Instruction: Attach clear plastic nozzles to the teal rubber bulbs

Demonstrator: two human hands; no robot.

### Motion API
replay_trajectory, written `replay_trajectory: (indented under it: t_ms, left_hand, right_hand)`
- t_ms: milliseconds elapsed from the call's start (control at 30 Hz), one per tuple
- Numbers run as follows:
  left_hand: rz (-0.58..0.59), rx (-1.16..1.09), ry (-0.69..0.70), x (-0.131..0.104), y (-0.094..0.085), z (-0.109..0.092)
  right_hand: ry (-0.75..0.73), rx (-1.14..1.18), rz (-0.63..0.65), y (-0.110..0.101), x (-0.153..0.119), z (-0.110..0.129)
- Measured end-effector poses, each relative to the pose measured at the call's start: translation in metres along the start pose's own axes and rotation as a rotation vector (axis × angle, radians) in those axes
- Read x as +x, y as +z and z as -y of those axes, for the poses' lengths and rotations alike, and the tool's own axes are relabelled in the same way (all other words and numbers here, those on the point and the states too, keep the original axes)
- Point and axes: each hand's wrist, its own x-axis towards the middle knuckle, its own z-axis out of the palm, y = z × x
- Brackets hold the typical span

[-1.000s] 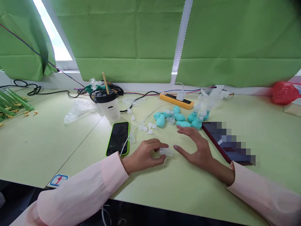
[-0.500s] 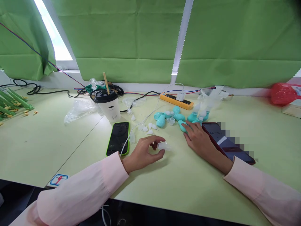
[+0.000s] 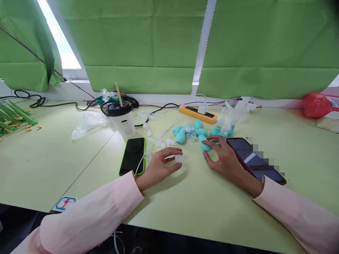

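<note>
I read a faint "00:10" on the smartphone [image 3: 255,163] at three o'clock; the sticker [image 3: 65,203] at eight and paper cup [image 3: 125,127] at nine are illegible.

2 forearms [image 3: 118,194] angle inward; the left hand [image 3: 161,164] pinches; the right hand [image 3: 224,160] arches, thumb [image 3: 210,161] apart, other fingers [image 3: 215,144] apparently curled.

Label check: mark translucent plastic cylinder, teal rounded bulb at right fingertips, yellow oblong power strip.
Translucent plastic cylinder [image 3: 179,158]: head view, camera-facing end.
Teal bulb [image 3: 204,146]: head view, lower side.
Power strip [image 3: 196,114]: head view, front side.
</note>
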Motion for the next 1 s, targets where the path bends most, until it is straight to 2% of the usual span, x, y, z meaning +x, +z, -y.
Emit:
replay_trajectory:
  t_ms: [100, 200, 333, 500, 733, 900, 1000]
  left_hand:
    - [-0.011, 0.03, -0.06, -0.001, 0.0, 0.002]
    - [-0.001, 0.103, -0.064, -0.001, 0.001, 0.002]
    - [-0.002, 0.184, -0.035, -0.002, 0.002, 0.001]
    - [-0.014, 0.243, -0.034, -0.002, 0.001, -0.002]
    - [0.102, 0.393, 0.102, -0.001, -0.001, -0.007]
    - [0.157, 0.258, 0.031, 0.0, -0.002, -0.004]
    - [0.149, 0.155, -0.042, 0.0, -0.001, -0.003]
  right_hand:
    - [0.06, 0.446, 0.042, -0.009, -0.001, 0.012]
    - [0.241, 0.878, 0.135, -0.012, -0.005, 0.021]
    - [0.435, 1.151, 0.232, -0.01, -0.008, 0.025]
    - [0.447, 1.199, 0.253, -0.014, -0.012, 0.027]
    - [0.514, 1.091, 0.299, -0.022, -0.014, 0.025]
    - [0.493, 1.097, 0.305, -0.023, -0.016, 0.024]
    - [0.47, 1.105, 0.318, -0.023, -0.016, 0.023]
